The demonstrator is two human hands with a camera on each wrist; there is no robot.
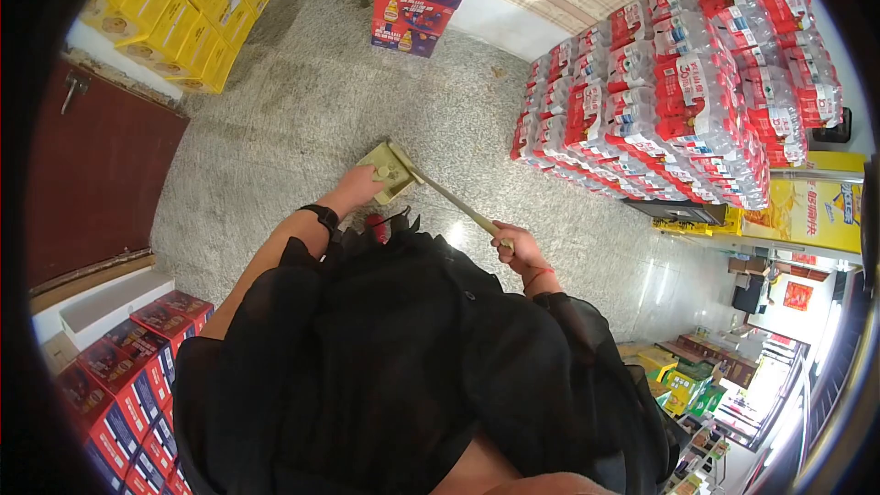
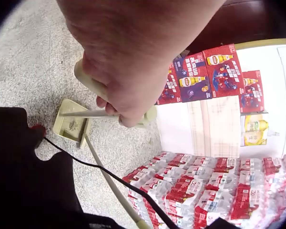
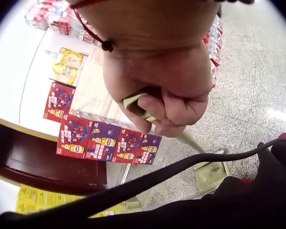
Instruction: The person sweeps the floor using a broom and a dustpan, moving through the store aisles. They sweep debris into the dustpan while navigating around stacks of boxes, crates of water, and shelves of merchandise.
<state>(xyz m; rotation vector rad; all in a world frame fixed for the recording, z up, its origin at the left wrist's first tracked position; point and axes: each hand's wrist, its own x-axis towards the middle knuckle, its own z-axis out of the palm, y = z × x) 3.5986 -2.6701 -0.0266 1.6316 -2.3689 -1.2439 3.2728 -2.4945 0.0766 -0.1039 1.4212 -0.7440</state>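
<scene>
My left hand [image 1: 360, 187] grips the T-shaped handle [image 2: 89, 82] of a pale yellow-green dustpan [image 2: 69, 109]. A thin rod runs from that grip down to the pan, which sits low over the speckled floor. My right hand [image 1: 518, 246] curls round the upper end of a long, pale broom handle [image 1: 458, 203]. In the right wrist view, its hollow end [image 3: 133, 106] pokes out between thumb and fingers. The broom's lower end meets the dustpan's edge, with the narrow broom head [image 2: 85, 133] lying along that edge. A few bristle-like teeth show inside the pan.
Shrink-wrapped bottle packs [image 1: 642, 92] are stacked at the right. Red and blue beer cartons [image 1: 412, 14] stand ahead, yellow cartons [image 1: 197, 14] at the far left. A brown door [image 1: 101, 156] is on the left, with more red boxes [image 1: 137, 367] behind it. A dark cord [image 2: 105, 169] crosses the left wrist view.
</scene>
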